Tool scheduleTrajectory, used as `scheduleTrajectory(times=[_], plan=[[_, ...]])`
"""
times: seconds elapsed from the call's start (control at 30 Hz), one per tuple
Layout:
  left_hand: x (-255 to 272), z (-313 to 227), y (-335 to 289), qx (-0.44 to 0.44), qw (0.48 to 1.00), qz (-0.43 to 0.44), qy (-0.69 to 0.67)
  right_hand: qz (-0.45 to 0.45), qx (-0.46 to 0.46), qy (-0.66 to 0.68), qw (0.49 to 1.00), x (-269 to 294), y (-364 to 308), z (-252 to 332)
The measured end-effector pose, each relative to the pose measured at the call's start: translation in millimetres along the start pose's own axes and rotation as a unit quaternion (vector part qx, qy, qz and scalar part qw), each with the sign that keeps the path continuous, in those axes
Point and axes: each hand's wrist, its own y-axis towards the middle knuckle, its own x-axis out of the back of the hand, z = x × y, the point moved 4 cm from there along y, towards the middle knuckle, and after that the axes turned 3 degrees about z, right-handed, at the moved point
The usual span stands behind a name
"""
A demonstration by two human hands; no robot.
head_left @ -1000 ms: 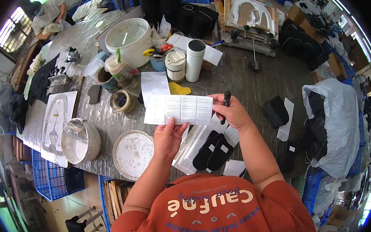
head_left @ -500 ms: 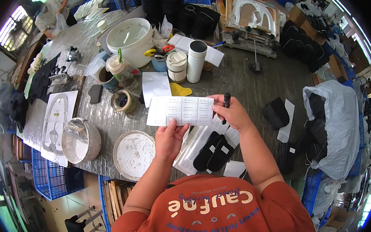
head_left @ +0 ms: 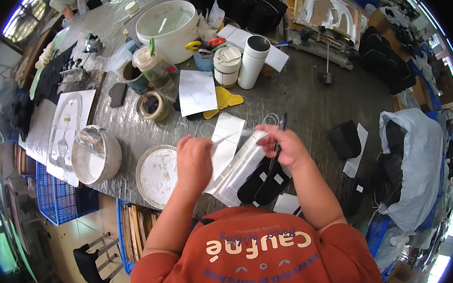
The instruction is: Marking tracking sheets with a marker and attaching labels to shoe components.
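My left hand (head_left: 195, 162) is closed at one end of a thin white paper (head_left: 220, 141), seen nearly edge-on and partly blurred between my hands. My right hand (head_left: 286, 146) pinches toward the paper's other end and keeps a black marker pen (head_left: 281, 124) tucked between its fingers. Below them a white sheet (head_left: 228, 128) lies beside a white tray-like piece (head_left: 234, 177) with printed paper on it. Two black padded pieces with small white labels (head_left: 270, 185) lie under my right wrist.
Beyond my hands stand a white flask (head_left: 254, 64), a lidded cup (head_left: 228, 67) and a white bucket (head_left: 188, 27). A round white lid (head_left: 157, 174) and a plaster-smeared tub (head_left: 94, 158) are at the left. Black pieces (head_left: 344, 138) and a plastic-covered bag (head_left: 417, 158) lie right.
The printed paper was held flat facing up; now it is tipped nearly edge-on. My left hand has turned and moved slightly left. The view has shifted a little.
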Motion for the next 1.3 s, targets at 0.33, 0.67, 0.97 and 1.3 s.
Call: scheduleTrajectory(times=[0.33, 0.67, 0.97, 1.3], plan=[[-79.7, 67.1, -7.2, 0.349, 0.909, 0.182, -0.138, -0.046, 0.172, 0.002, 0.984, 41.1, 23.8, 6.4], [-65.8, -12.8, -14.7, -0.025, 0.977, 0.205, 0.044, -0.013, 0.016, -0.029, 0.999, -12.5, 29.3, -47.3], [-57.1, 17.3, -50.9, 0.223, 0.885, 0.373, -0.165, 0.014, 0.172, -0.020, 0.985, 34.4, 35.2, 20.3], [-97.4, 2.0, -61.1, 0.062, 0.954, 0.290, 0.052, 0.118, 0.235, -0.362, 0.894, -18.5, 98.6, -30.6]])
